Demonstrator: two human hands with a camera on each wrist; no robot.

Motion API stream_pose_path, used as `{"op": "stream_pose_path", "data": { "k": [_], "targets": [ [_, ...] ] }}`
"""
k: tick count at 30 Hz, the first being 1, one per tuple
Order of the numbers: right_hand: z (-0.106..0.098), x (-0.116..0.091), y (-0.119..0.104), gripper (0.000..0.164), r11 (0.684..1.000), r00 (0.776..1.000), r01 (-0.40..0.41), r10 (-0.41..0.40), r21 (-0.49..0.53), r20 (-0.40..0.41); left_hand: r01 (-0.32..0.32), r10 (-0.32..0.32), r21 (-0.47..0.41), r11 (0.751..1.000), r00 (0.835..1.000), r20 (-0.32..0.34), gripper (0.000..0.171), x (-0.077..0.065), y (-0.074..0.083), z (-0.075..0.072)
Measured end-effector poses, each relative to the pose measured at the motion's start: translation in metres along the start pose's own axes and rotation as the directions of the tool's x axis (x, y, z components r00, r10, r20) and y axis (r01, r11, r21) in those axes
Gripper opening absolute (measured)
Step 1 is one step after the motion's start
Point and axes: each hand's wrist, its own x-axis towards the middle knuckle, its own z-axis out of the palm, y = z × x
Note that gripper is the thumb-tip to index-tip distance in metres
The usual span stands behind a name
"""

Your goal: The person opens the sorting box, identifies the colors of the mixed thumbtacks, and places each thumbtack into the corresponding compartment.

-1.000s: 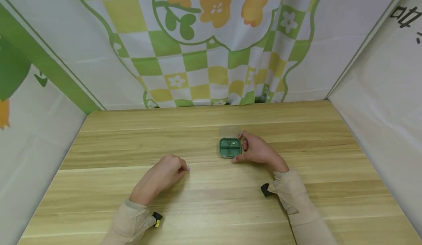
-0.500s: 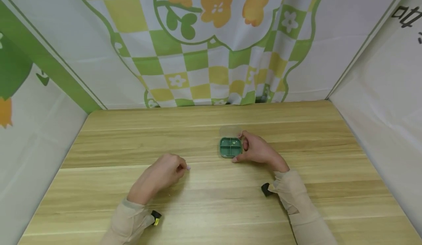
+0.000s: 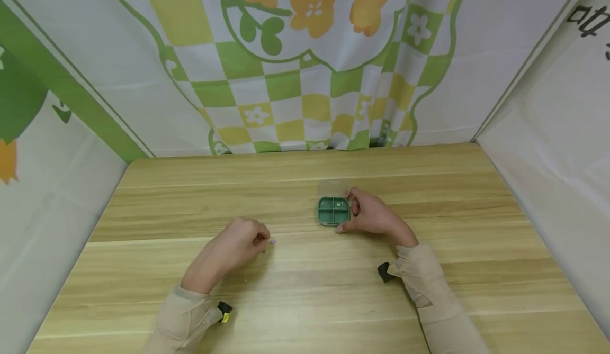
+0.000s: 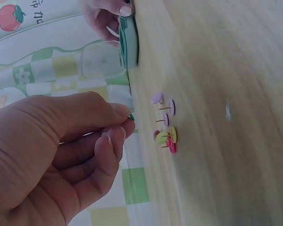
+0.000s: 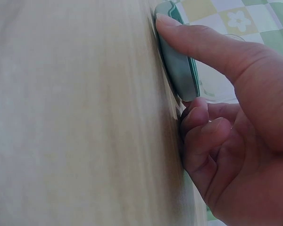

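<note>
My left hand (image 3: 233, 251) is over the table, its thumb and forefinger pinching a green thumbtack (image 4: 131, 117); only a sliver of it shows between the fingertips. Just past them lies a small group of thumbtacks: purple (image 4: 157, 98), yellow (image 4: 173, 134) and pink (image 4: 172, 147), several with their pins showing. My right hand (image 3: 374, 214) grips the right side of a green four-compartment box (image 3: 326, 216), thumb at its front edge and fingers behind. Its clear lid (image 3: 332, 187) is folded back. A small pale piece (image 3: 339, 204) sits in the back right compartment.
The wood-grain table (image 3: 305, 301) carries everything. A checked, flowered curtain (image 3: 286, 100) hangs along its back edge, and white fabric walls (image 3: 548, 147) stand at both sides. A small pale mark (image 4: 228, 111) shows on the tabletop near the tacks.
The left hand has shifted slightly back and to the left, uncovering more of the tacks by its fingertips. The right hand and box stay in place.
</note>
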Motion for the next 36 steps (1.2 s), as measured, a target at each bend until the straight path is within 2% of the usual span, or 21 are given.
{"op": "stream_pose_path", "data": {
  "k": [4,7,10,18,25,28,31,36],
  "targets": [
    [0.000,-0.001,0.001,0.071,1.000,1.000,0.009,-0.009,0.002,-0.005,0.020,-0.019,-0.057,0.998,1.000,0.015,0.010,0.003,0.003,-0.002],
    [0.000,-0.002,0.001,0.071,1.000,1.000,0.015,-0.014,0.013,-0.006,0.015,-0.013,-0.079,0.997,0.999,0.029,0.014,0.007,0.006,-0.002],
    [0.001,-0.002,0.001,0.071,1.000,1.000,0.006,-0.006,0.024,0.000,-0.006,0.007,-0.058,0.998,1.000,0.019,0.024,0.013,0.009,-0.003],
    [0.000,-0.003,-0.001,0.070,1.000,1.000,0.009,-0.009,0.023,0.006,-0.047,0.047,-0.011,0.999,0.999,-0.028,0.029,0.035,0.017,0.000],
    [0.001,-0.001,0.002,0.070,1.000,1.000,0.015,-0.015,0.018,-0.005,-0.111,0.109,-0.018,0.994,0.992,-0.068,0.013,0.055,0.020,0.011],
    [0.004,-0.002,0.005,0.070,1.000,1.000,0.011,-0.011,0.028,0.000,-0.137,0.137,-0.006,0.990,0.988,-0.077,0.012,0.062,0.021,0.018],
    [0.006,-0.003,0.006,0.071,0.999,1.000,0.009,-0.009,0.035,0.001,-0.136,0.135,-0.016,0.991,0.989,-0.068,0.013,0.069,0.024,0.022],
    [0.004,-0.003,0.003,0.071,0.999,1.000,0.015,-0.015,0.034,-0.020,-0.152,0.151,-0.020,0.988,0.986,-0.065,0.014,0.080,0.030,0.022]
  ]
}}
